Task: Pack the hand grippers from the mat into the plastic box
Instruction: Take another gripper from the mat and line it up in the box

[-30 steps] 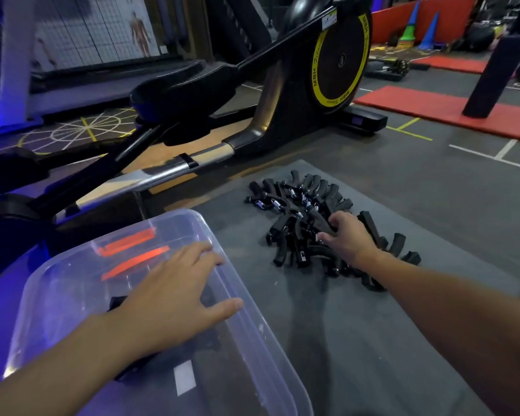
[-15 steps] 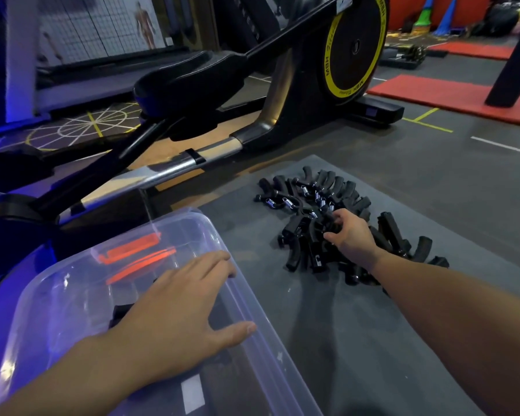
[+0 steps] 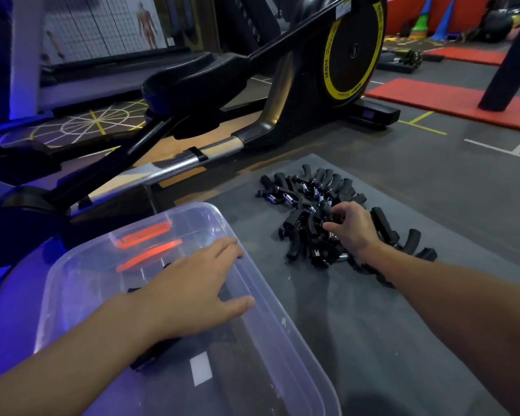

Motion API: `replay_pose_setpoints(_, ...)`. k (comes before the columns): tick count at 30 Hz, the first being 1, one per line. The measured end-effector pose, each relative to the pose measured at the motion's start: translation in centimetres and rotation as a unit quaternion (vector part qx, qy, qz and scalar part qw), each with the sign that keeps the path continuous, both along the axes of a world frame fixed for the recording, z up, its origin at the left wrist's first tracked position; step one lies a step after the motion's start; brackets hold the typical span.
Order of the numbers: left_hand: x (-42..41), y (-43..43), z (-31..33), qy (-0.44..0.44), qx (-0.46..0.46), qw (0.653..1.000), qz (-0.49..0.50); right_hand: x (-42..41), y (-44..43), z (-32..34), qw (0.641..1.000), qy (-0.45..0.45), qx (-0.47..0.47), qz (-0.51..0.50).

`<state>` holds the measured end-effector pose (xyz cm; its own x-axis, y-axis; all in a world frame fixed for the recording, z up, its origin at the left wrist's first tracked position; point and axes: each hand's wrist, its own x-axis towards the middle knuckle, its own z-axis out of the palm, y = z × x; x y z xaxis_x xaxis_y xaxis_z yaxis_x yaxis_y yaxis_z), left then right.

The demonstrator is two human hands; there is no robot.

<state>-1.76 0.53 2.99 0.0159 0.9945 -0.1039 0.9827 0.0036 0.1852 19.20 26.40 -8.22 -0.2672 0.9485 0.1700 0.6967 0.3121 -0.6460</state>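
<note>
Both hands are out in front. The right hand [image 3: 353,231] reaches into the heap of hand grippers [image 3: 306,211], its fingers curled down and its thumb drawn in, pinching one black gripper near the middle of the pile. The left hand [image 3: 192,291] is flat and spread, with fingers straight and thumb stuck out, palm down over the open plastic box [image 3: 72,283]. Whether it touches the rim cannot be told.

The grippers are black-handled with small metal springs. They lie jumbled on the far half of a grey mat [image 3: 373,340], to the right of the box, and a few trail off past the right wrist. A dark gripper-like piece [image 3: 150,357] lies on the bottom of the box, partly hidden under the left forearm. The box is clear, with two orange clips [image 3: 146,235] at its far end and a white label [image 3: 201,369] low down. It stands at the mat's left edge.

The mat lies on a dark grey gym floor [image 3: 433,175] marked with white and yellow lines. Just beyond it stands a black elliptical trainer [image 3: 282,94] with a yellow-ringed flywheel [image 3: 354,49], its silver rail [image 3: 174,166] running close behind the box. Farther right lie red mats [image 3: 433,100], one with a black post [image 3: 514,64] on it, and a green and a blue cone [image 3: 443,19] stand at the very back. Blue light washes the left side — an anatomy chart [image 3: 146,24] hangs on the wall there.
</note>
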Motion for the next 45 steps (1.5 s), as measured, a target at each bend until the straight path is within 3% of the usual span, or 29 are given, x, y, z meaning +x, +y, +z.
replay_pose_setpoints(8,-0.8,-1.9,1.4,-0.018,0.023,0.999,0.021,-1.4,-3.8,6.3,0.998,0.064,0.015,-0.004)
replay_pose_setpoints(14,-1.0,-4.5,3.9,-0.03,0.071,0.996,0.054,-2.2,-7.8,12.0,0.99,0.083,0.109,0.039)
replay_pose_setpoints(18,-1.1,-6.1,5.4,-0.033,0.116,0.991,0.057,-2.4,-9.9,15.5,0.981,0.138,0.122,0.06)
replay_pose_setpoints(30,-2.6,-9.7,8.7,-0.06,0.235,0.968,0.068,-7.5,-18.9,19.9,0.936,0.258,0.01,0.238)
replay_pose_setpoints(45,-6.9,-9.8,8.3,-0.057,0.209,0.975,0.045,-12.9,-20.5,18.1,0.907,0.26,-0.069,0.324)
